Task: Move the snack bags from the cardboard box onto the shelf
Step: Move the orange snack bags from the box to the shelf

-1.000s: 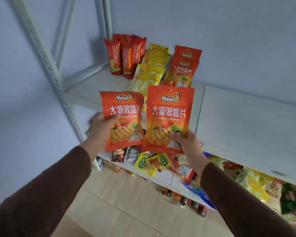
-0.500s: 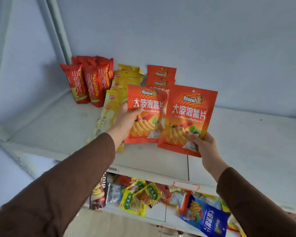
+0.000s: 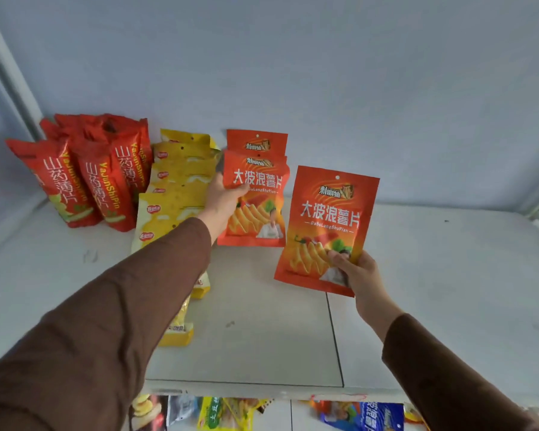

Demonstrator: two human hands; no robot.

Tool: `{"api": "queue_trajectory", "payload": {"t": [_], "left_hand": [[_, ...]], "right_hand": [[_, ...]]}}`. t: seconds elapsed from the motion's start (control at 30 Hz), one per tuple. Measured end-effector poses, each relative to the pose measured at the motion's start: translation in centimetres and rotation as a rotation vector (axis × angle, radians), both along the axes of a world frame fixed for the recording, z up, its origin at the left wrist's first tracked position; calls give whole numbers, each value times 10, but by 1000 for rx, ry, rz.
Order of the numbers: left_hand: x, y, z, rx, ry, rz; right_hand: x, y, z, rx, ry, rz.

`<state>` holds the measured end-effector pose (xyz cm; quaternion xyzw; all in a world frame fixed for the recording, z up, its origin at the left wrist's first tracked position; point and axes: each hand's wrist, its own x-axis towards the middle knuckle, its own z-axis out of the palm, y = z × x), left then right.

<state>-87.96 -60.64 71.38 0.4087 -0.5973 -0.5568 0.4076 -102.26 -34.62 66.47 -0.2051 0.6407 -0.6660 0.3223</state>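
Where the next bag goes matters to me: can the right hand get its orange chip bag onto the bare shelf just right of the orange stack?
Probably yes. The right hand holds its orange chip bag just above the white shelf, beside the orange stack. Nothing lies on that patch, and the left hand is busy on the stack's front bag, out of the way.

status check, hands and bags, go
Left hand grips orange bag at the orange stack. Right hand holds second orange bag above shelf. Nothing blocking.

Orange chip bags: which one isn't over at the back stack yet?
The orange bag gripped by the right hand, held apart to the right; the left hand holds the other against the stack.
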Motion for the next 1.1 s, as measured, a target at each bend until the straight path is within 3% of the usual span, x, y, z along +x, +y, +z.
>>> {"api": "queue_trajectory", "payload": {"t": [0.33,0.83,0.97,1.1], "left_hand": [[-36,-39,-32,19,-293,102],[-24,-29,-19,-65,-460,41],[-6,-10,1,-236,-519,-65],[29,1,16,-512,-741,-212]], "right_hand": [[-28,-38,-8,9,-31,46],[-20,-58,-9,9,-82,140],[-5,-63,-2,16,-80,170],[18,-70,-9,81,-118,168]]}}
